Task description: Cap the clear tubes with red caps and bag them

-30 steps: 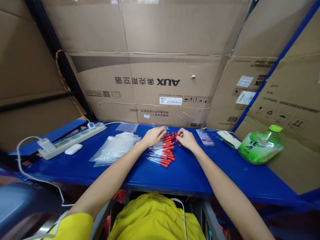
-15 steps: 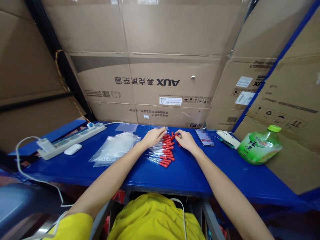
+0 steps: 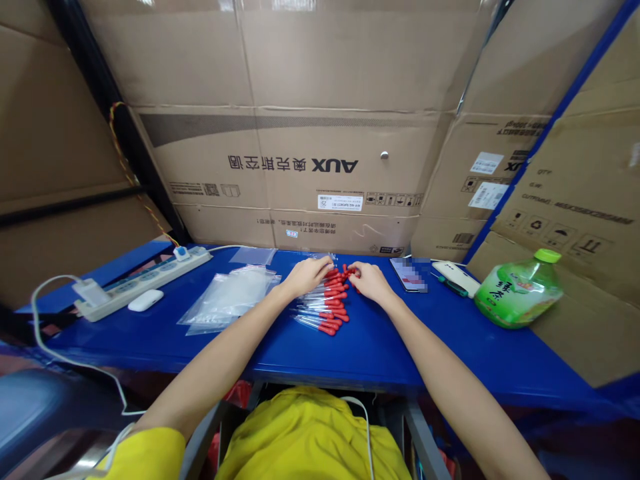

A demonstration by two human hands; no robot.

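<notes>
Several droppers [image 3: 320,308] with clear tubes and red rubber bulbs lie in a rough column on the blue table [image 3: 400,347], bulbs to the right. At the far end of that column is my left hand [image 3: 309,275], its fingers bent and close together over the tubes; what they hold is hidden. My right hand [image 3: 370,281] is on the bulb side, with thumb and fingers pinched at the red bulb of a dropper [image 3: 351,272]. To the left of the droppers lies a pile of clear zip bags [image 3: 227,300].
A power strip [image 3: 145,283] and a white case [image 3: 145,300] are on the left. On the right are a phone [image 3: 409,275], a pale device with a green edge [image 3: 455,279] and a green tea bottle [image 3: 520,290]. Cardboard [image 3: 300,133] walls the back.
My right hand has shifted very slightly left along the red bulbs. My left hand and the droppers look almost the same.
</notes>
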